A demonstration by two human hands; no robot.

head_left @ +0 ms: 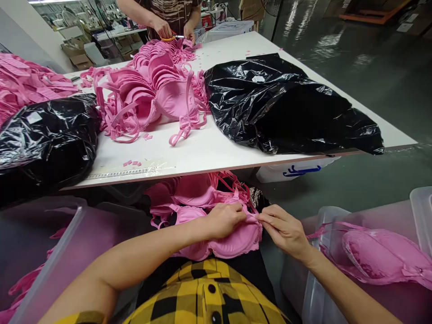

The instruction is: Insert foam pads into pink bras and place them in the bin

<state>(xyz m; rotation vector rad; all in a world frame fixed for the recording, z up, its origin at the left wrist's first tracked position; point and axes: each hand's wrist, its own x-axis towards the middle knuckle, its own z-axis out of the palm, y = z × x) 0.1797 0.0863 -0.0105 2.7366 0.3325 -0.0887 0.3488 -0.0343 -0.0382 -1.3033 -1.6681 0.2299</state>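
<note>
A pink bra (236, 239) lies across my lap, cups facing up. Over its right cup, my left hand (227, 219) is closed on the bra's pink strap. Just right of it, my right hand (281, 227) pinches the same strap between thumb and fingers, and a short stretch of strap (251, 218) runs between both hands. Behind this bra, more pink bras (194, 190) are heaped under the table edge, their straps loose. The fingertips of my left hand are partly hidden by its knuckles.
A white table (216, 150) carries a row of nested pink bras (135, 96) between a left black plastic bag (50, 139) and a right one (286, 105). Plastic bins with bras stand at left (72, 243) and right (312, 288). Across the table, a person's hand (162, 29) holds yellow-handled scissors (168, 38).
</note>
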